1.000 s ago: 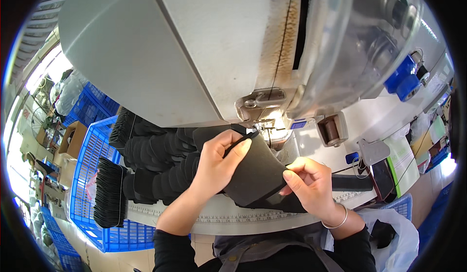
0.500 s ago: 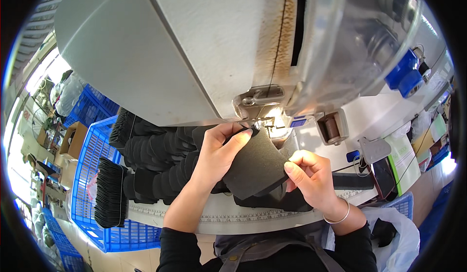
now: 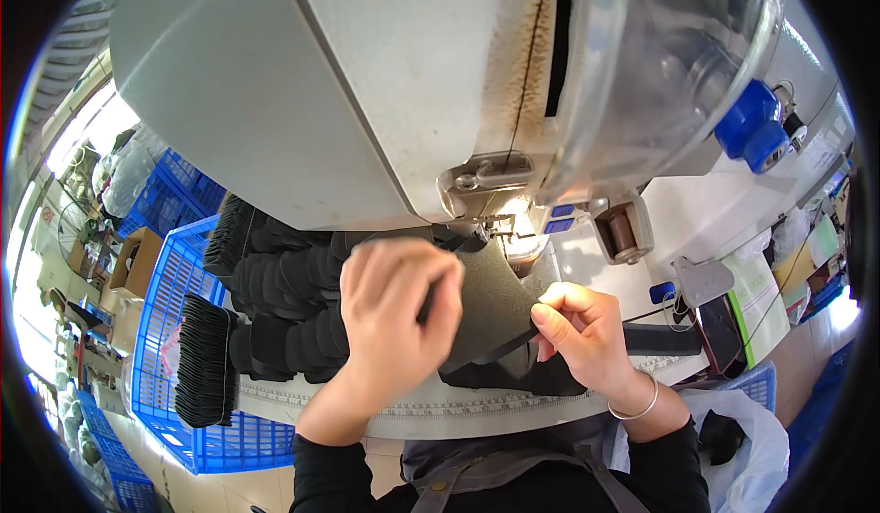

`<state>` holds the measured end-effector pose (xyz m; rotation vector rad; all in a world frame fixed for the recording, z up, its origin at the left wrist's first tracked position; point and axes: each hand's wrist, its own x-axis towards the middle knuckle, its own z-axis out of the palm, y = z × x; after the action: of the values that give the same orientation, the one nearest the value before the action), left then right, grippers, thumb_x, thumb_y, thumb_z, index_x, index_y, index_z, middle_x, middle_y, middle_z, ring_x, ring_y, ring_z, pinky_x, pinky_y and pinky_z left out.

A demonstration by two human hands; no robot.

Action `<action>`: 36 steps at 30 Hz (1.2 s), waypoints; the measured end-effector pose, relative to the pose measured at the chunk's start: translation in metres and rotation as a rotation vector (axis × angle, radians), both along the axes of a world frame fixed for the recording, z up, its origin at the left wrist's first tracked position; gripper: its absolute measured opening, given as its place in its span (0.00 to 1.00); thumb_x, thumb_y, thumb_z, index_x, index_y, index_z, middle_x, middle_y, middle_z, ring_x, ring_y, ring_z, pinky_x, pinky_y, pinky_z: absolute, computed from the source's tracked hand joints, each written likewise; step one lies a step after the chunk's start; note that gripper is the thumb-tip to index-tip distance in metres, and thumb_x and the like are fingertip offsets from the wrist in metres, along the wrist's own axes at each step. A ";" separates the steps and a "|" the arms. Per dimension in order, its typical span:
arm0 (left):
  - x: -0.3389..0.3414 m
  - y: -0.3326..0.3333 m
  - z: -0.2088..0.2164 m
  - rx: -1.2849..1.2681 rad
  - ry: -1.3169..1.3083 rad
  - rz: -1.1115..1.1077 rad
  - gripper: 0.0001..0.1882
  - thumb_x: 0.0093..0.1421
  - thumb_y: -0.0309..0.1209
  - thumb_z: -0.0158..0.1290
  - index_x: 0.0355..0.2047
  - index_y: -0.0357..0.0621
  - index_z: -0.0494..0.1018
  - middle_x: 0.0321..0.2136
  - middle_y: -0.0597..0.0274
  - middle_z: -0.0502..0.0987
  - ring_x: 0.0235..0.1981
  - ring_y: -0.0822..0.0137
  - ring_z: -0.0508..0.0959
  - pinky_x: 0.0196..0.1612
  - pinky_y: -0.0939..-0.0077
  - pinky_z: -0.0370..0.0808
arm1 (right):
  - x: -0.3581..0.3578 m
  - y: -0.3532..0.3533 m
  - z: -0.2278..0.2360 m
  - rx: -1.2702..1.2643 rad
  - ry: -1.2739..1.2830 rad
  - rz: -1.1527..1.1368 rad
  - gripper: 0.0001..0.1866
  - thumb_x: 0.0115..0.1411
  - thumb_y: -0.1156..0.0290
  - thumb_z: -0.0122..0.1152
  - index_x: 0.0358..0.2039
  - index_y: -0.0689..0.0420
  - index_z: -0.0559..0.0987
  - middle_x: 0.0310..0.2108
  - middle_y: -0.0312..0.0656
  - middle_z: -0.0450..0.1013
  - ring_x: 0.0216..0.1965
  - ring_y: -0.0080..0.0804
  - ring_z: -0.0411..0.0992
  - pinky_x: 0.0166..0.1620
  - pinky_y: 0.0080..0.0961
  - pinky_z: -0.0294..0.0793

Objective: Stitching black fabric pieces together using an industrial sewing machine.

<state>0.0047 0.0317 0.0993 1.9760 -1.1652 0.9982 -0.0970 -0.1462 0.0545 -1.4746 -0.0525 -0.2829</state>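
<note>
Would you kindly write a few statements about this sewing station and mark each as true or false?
1. The right hand pinches the dark grey piece. True.
2. The dark grey piece is bright white. False: it is dark grey.
3. The right wrist is bare. False: a bracelet circles it.
4. Overlapping black pieces lie left of the dark grey piece. True.
5. The left hand looks blurred. True.
6. The left hand wears a glove. False: it is bare.
</note>
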 end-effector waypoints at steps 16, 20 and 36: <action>-0.037 -0.005 -0.021 0.275 -0.332 0.058 0.16 0.43 0.24 0.56 0.36 0.39 0.79 0.34 0.58 0.78 0.36 0.58 0.79 0.34 0.76 0.79 | 0.015 0.003 0.010 0.007 0.036 0.046 0.08 0.62 0.71 0.55 0.30 0.63 0.76 0.22 0.34 0.72 0.19 0.15 0.67 0.23 0.12 0.68; -0.020 -0.001 -0.020 0.221 -0.307 -0.003 0.15 0.41 0.23 0.57 0.33 0.39 0.79 0.32 0.58 0.78 0.36 0.57 0.80 0.36 0.73 0.80 | 0.018 0.004 0.012 0.014 0.046 0.066 0.08 0.62 0.71 0.55 0.30 0.63 0.76 0.22 0.35 0.72 0.19 0.15 0.67 0.23 0.12 0.68; 0.033 -0.011 -0.021 -0.066 -0.036 -0.188 0.11 0.42 0.12 0.57 0.28 0.38 0.79 0.28 0.59 0.78 0.32 0.63 0.80 0.36 0.76 0.76 | -0.002 -0.013 -0.010 -0.044 0.137 0.094 0.10 0.63 0.73 0.53 0.27 0.64 0.76 0.23 0.39 0.73 0.19 0.18 0.69 0.23 0.14 0.71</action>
<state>0.0381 0.0204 0.0788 1.7673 -1.2947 0.9658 -0.0988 -0.1593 0.0440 -1.5270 -0.0177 -0.1043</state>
